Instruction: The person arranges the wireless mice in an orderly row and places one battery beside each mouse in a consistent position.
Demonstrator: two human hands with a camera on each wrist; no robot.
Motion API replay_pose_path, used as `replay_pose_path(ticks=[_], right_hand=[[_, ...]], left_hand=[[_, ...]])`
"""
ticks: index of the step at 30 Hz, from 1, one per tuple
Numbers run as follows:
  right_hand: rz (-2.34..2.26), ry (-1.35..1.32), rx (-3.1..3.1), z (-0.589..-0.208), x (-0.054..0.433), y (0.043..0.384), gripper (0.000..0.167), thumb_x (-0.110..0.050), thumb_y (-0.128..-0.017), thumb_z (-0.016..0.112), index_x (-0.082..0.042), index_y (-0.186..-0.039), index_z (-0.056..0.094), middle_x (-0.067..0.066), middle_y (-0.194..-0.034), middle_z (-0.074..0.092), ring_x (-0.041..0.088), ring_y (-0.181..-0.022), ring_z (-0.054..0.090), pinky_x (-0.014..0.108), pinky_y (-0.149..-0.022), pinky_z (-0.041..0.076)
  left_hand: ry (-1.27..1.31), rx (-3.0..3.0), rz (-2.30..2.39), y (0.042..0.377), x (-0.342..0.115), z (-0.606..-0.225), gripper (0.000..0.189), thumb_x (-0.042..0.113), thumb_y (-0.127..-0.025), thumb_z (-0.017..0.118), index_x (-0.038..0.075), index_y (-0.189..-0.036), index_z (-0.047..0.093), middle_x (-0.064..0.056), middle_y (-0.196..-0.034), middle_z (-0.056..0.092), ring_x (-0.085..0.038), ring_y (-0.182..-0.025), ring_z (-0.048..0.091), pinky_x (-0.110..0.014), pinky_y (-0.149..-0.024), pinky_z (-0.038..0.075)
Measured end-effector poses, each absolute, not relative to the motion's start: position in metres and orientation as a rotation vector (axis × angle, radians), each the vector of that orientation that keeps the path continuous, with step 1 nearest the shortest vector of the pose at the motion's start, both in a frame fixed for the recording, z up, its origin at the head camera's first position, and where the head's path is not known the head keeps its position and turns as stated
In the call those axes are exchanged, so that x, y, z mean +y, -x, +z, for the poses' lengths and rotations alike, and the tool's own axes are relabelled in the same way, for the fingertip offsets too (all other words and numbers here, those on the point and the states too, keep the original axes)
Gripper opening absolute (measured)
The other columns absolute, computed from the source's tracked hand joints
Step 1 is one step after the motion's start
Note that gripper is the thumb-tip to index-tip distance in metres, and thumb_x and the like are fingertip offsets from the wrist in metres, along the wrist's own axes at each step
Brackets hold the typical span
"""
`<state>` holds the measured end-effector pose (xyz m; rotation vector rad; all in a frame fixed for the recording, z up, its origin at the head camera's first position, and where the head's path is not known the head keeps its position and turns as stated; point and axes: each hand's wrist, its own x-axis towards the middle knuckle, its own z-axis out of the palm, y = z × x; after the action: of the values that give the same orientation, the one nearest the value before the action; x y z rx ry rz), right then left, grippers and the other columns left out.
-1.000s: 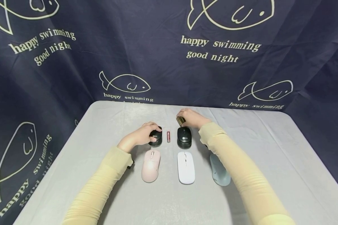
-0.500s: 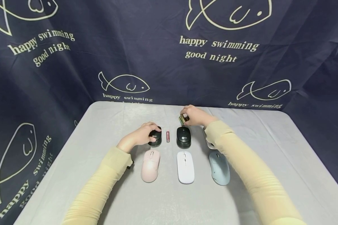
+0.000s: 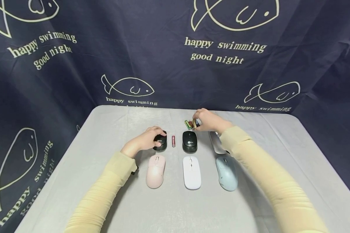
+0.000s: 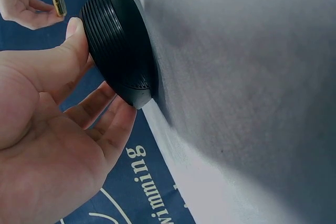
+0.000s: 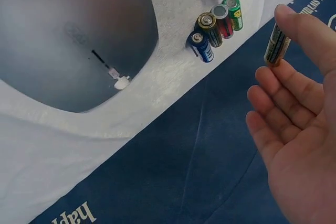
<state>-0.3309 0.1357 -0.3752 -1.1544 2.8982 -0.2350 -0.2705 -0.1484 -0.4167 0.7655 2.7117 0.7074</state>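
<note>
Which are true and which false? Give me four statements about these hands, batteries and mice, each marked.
1. The right hand pinches a battery. True.
2. The left hand holds the pink mouse. False: the left hand grips a black mouse.
3. A red battery lies between that black mouse and the second black mouse. True.
4. In the head view, the blue mouse lies left of the white one. False: the blue mouse lies right of the white mouse.

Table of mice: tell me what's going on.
A person's left hand grips a black mouse, while their right hand pinches a gold battery beside a row of four others. One red battery lies between that mouse and another black one. A pink mouse, a white one and a blue one sit in a nearer row.
</note>
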Motion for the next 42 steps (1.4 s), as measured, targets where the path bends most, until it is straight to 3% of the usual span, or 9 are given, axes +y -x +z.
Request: replay_pose_path(ticks=[11,20,28,42], right_hand=[[-0.342,1.175,2.929,-0.38,0.148,0.314,0.042,-0.018,-0.067,0.079,0.003,-0.102,0.068,0.014,-0.103,0.063,0.032,-0.1,0.058,0.043,-0.094,0.045],[-0.385,1.118,2.935,-0.385,0.159,0.305,0.041,-0.017,-0.068,0.08,0.002,-0.103,0.068,0.014,-0.104,0.064,0.033,-0.104,0.057,0.044,-0.097,0.043],[-0.413,1.169,2.929,-0.395,0.165,0.299,0.04,-0.014,-0.065,0.081,0.002,-0.1,0.069,0.013,-0.099,0.065,0.032,-0.097,0.058,0.044,-0.092,0.046],[-0.355,1.166,2.87,-0.406,0.166,0.291,0.046,-0.017,-0.065,0.084,0.004,-0.103,0.068,0.014,-0.102,0.064,0.032,-0.098,0.059,0.043,-0.091,0.047]], left_hand=[[-0.772,2.713,0.703,0.272,-0.15,-0.419,0.042,0.01,-0.085,0.068,0.006,-0.126,0.058,-0.015,-0.134,0.048,-0.035,-0.127,0.039,-0.048,-0.107,0.031],[-0.774,2.711,0.709,0.272,-0.15,-0.418,0.042,0.009,-0.085,0.068,0.005,-0.126,0.058,-0.016,-0.134,0.048,-0.035,-0.126,0.039,-0.048,-0.107,0.031],[-0.774,2.711,0.713,0.271,-0.149,-0.418,0.042,0.009,-0.085,0.068,0.005,-0.126,0.058,-0.016,-0.133,0.048,-0.036,-0.126,0.04,-0.048,-0.107,0.032],[-0.763,2.713,0.717,0.273,-0.15,-0.422,0.042,0.009,-0.085,0.067,0.006,-0.126,0.058,-0.015,-0.135,0.047,-0.035,-0.126,0.039,-0.048,-0.107,0.032]])
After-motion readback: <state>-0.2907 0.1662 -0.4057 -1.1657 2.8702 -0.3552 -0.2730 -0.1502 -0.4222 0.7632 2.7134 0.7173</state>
